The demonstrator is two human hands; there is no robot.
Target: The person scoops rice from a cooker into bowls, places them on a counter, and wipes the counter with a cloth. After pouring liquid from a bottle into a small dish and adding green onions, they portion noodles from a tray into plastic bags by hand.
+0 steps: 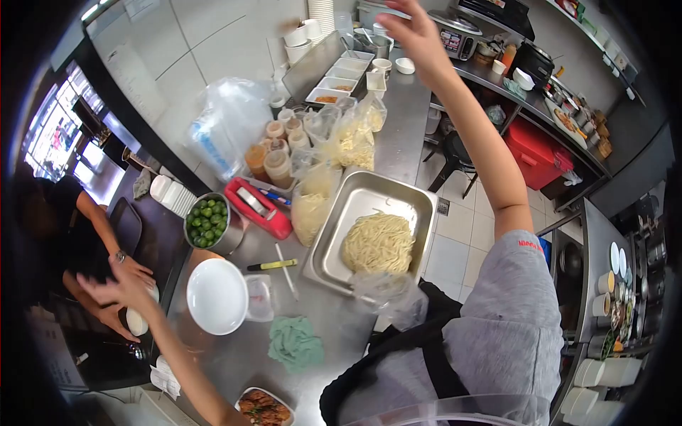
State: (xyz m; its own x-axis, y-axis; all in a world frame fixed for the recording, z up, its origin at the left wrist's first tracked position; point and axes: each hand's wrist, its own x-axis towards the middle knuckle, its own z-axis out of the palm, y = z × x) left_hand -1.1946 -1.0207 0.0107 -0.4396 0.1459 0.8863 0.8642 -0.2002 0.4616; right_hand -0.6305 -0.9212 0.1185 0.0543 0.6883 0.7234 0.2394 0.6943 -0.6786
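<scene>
Noodles (380, 243) lie in a soft, tangled mound inside the shiny rectangular metal tray (373, 195); your left hand (124, 290) and right hand (410, 32) spread loosely, seemingly empty, though blurred.

from the wearer's head, we look forward and steeply down, near above the steel counter (241, 362); the grey sleeve (508, 291) enters at lower right. through a wide round field, dark at the rim, this single view reaches beyond to tiled floor (453, 231) and pale wall (213, 28).
</scene>
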